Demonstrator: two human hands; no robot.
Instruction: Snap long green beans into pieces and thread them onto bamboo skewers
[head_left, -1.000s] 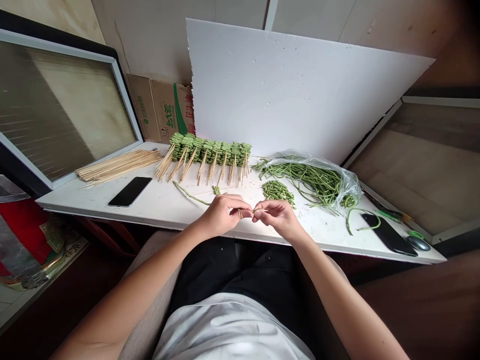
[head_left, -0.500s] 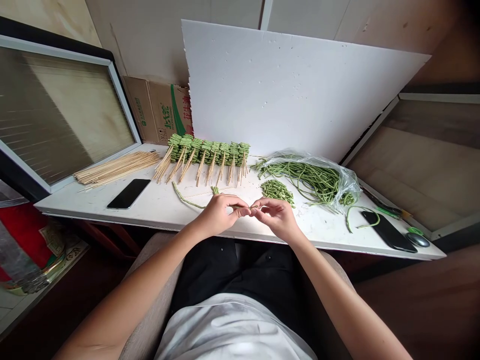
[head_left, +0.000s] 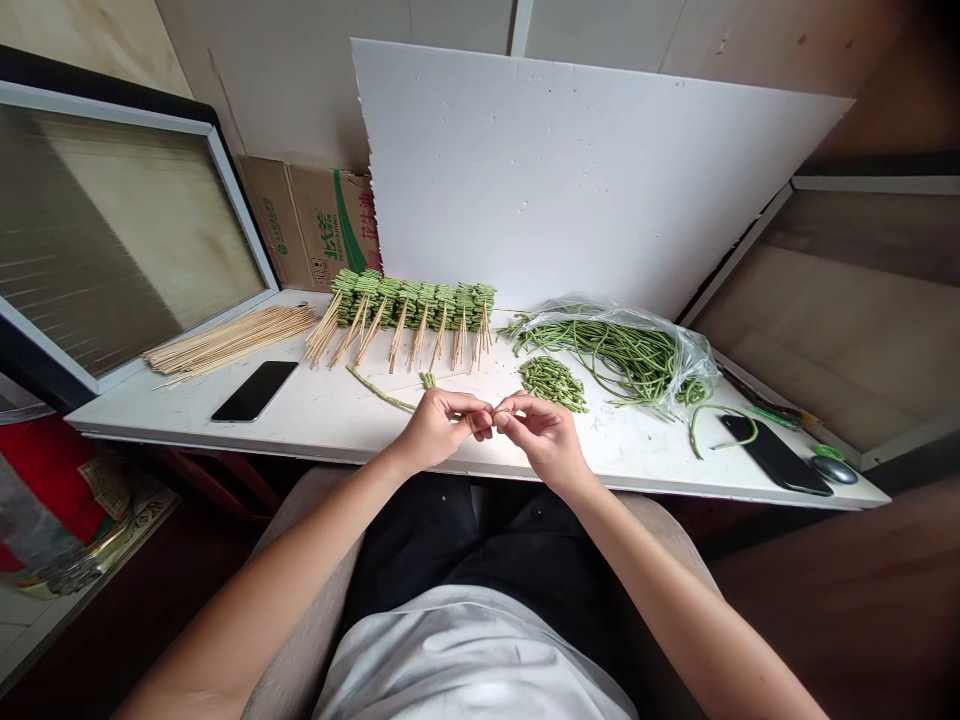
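My left hand [head_left: 436, 432] is closed round a long green bean [head_left: 379, 391], whose free part trails out to the left over the table. My right hand [head_left: 546, 436] meets it fingertip to fingertip, thumb and finger pinched at the bean's end, which the fingers mostly hide. Just behind my left hand, short cut bean pieces [head_left: 427, 380] show, with a thin bamboo skewer lying near them. A heap of short bean pieces [head_left: 553, 383] lies beyond my right hand. Further back stands a row of skewered bean bundles [head_left: 409, 300], their bare stick ends pointing toward me.
Loose bamboo skewers [head_left: 232, 340] lie at the left, near a black phone [head_left: 255, 391]. Whole long beans [head_left: 622, 350] spill from a clear plastic bag [head_left: 694, 360] at the right. Another phone [head_left: 780, 458] sits there beside a mouse [head_left: 834, 470]. A white foam board [head_left: 600, 180] stands behind.
My fingertips have drawn closer together, and the bean between them is less visible. My right hand has shifted slightly left. The view has tilted a little.
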